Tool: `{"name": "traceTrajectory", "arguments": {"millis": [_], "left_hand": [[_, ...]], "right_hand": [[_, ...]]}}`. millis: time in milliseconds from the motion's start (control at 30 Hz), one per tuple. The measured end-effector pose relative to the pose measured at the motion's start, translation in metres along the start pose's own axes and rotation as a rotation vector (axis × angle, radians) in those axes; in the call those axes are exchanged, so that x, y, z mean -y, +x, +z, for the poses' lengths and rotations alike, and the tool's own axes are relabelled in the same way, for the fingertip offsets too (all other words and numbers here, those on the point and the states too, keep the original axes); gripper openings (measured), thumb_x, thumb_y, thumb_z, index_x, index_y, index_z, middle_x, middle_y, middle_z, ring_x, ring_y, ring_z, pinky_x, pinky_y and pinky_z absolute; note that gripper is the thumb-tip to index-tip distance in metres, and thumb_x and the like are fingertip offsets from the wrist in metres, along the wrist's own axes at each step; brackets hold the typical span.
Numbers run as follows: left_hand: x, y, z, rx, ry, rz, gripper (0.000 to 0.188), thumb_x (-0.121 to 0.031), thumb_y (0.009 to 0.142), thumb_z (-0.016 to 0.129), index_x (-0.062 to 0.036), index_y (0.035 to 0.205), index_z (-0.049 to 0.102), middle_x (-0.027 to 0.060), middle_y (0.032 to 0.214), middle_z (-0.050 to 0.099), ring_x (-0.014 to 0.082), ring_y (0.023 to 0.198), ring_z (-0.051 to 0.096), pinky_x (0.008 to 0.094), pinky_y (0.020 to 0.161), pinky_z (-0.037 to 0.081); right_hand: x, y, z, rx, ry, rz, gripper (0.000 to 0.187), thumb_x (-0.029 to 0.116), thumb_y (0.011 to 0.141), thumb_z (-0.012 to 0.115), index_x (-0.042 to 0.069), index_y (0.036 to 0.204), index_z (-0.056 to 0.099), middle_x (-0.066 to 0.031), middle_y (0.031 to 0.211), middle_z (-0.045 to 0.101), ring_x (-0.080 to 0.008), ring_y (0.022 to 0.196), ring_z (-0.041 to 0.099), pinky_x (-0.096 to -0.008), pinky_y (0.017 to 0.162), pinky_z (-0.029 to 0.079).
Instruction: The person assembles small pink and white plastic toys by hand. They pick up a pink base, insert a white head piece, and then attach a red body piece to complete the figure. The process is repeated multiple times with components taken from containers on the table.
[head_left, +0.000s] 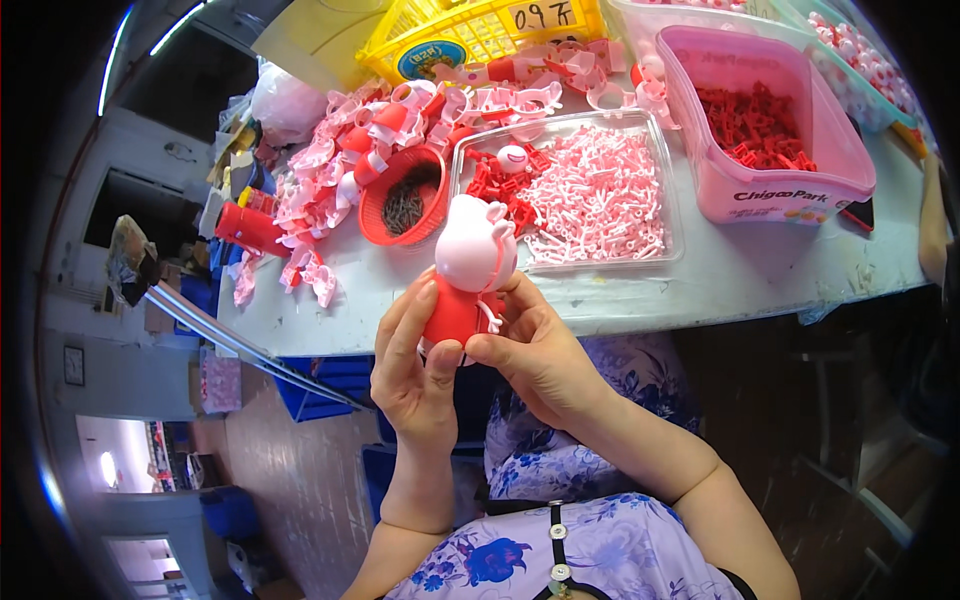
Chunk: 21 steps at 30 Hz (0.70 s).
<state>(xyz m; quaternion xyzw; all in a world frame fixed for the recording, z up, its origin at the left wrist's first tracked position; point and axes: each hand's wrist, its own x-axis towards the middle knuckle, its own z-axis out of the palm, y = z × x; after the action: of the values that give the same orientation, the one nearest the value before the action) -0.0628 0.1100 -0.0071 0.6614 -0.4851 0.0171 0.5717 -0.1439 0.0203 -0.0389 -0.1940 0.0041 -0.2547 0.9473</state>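
Observation:
A plastic toy pig (466, 250) with a pink head and a red body is held up in front of the table's near edge. My left hand (413, 345) grips its body from the left, fingers behind and thumb at the bottom. From the right, my right hand (530, 345) pinches the body, its thumb near the base. A thin pink arm sticks out on the toy's right side. Just behind it stands a clear tray (672, 215) with many small pink pieces (600, 190) and some red pieces (490, 180). A round pinkish-white piece (512, 158) lies on the red ones.
Left of the tray is a red basket (375, 215) of dark screws (405, 205). Pink and red toy shells (335, 165) are heaped at the left. A pink tub (780, 195) holds red parts (755, 120). Behind stands a yellow basket (470, 30). At the far right, another person's arm (932, 220) shows.

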Motion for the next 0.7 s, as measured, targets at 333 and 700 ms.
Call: {"name": "traceTrajectory", "arguments": {"millis": [333, 700], "left_hand": [[-0.001, -0.001, 0.007, 0.000, 0.032, 0.070, 0.044, -0.026, 0.092, 0.060, 0.0003, 0.127, 0.054, 0.0168, 0.129, 0.052, 0.0280, 0.122, 0.050, 0.0387, 0.101, 0.042], [-0.006, 0.010, 0.005, 0.094, 0.097, 0.089, 0.040, -0.024, 0.090, 0.063, -0.0006, 0.122, 0.059, 0.0175, 0.125, 0.055, 0.0277, 0.115, 0.055, 0.0363, 0.097, 0.044]], "right_hand": [[0.002, -0.002, 0.000, -0.007, 0.049, -0.024, 0.051, 0.002, 0.079, 0.073, 0.008, 0.122, 0.046, -0.0050, 0.122, 0.052, -0.0141, 0.111, 0.052, -0.0303, 0.097, 0.045], [0.009, -0.002, -0.001, -0.015, 0.014, -0.054, 0.052, 0.004, 0.079, 0.073, 0.008, 0.122, 0.045, -0.0053, 0.122, 0.052, -0.0149, 0.112, 0.052, -0.0307, 0.096, 0.046]]}}
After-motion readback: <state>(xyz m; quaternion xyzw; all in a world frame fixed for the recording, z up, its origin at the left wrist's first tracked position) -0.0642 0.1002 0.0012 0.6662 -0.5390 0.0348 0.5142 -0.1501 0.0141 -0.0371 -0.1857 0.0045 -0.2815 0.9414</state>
